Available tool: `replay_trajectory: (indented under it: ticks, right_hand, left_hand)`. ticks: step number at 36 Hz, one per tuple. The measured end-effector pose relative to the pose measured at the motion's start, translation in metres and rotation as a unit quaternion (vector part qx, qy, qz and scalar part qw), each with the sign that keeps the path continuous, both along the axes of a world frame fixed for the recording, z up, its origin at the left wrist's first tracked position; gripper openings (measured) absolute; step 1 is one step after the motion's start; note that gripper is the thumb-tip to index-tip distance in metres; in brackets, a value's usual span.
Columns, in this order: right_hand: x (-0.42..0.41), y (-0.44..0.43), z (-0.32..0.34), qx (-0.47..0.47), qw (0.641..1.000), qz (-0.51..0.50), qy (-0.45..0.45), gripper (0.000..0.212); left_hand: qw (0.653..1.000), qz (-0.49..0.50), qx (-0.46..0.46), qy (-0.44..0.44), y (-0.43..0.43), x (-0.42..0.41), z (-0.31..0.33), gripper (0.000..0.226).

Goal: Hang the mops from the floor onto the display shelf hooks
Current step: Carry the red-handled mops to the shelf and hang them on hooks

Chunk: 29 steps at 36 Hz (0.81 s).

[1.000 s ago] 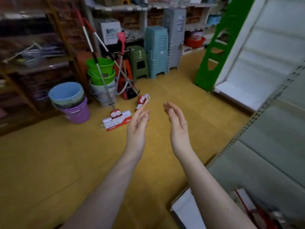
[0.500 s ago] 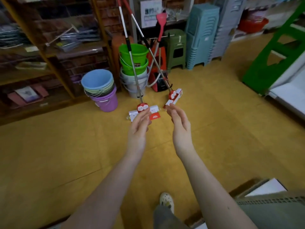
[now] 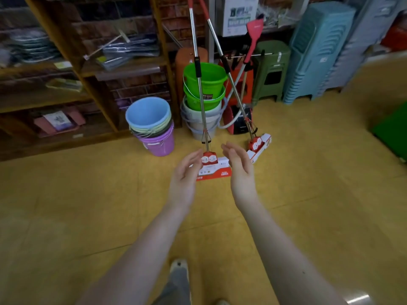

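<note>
Mops (image 3: 199, 89) lean on buckets (image 3: 203, 84) | left hand (image 3: 184, 172), right hand (image 3: 239, 170) spread, empty

Open floor (image 3: 88, 205) before mops (image 3: 209, 160); buckets (image 3: 212, 73) behind

One wide-angle camera, worn on the head, looks forward and steeply down across the yellow floor (image 3: 66, 216) toward the nearer mop (image 3: 214, 170) and wooden shelving (image 3: 123, 68). The left forearm (image 3: 141, 249) and right forearm (image 3: 286, 249) rise from the bottom edge, close to the lens.
</note>
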State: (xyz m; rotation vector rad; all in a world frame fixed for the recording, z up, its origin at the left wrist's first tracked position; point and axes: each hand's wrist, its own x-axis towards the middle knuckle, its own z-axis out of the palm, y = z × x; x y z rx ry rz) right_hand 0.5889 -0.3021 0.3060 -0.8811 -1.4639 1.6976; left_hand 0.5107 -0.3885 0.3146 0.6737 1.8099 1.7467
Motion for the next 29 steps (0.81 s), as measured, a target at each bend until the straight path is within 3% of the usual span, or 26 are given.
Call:
replay_trajectory:
  ticks: [12,17,29]
  right_hand:
    - [-0.174,0.096,-0.014,0.015,0.999,-0.009,-0.032,0.027]
    - [-0.242,0.139,-0.007,0.017,0.999,-0.033,-0.028,0.03]
    - [-0.332,0.232,-0.022,0.005,0.999,-0.032,-0.026,0.025]
  left_hand:
    - [1.0,-0.001,0.012,-0.028,0.103,-0.176,-0.015,0.025]
    - [1.0,-0.001,0.012,-0.001,0.149,-0.255,-0.007,0.021]
    - [0.999,-0.012,0.018,-0.025,0.24,-0.348,-0.029,0.027]
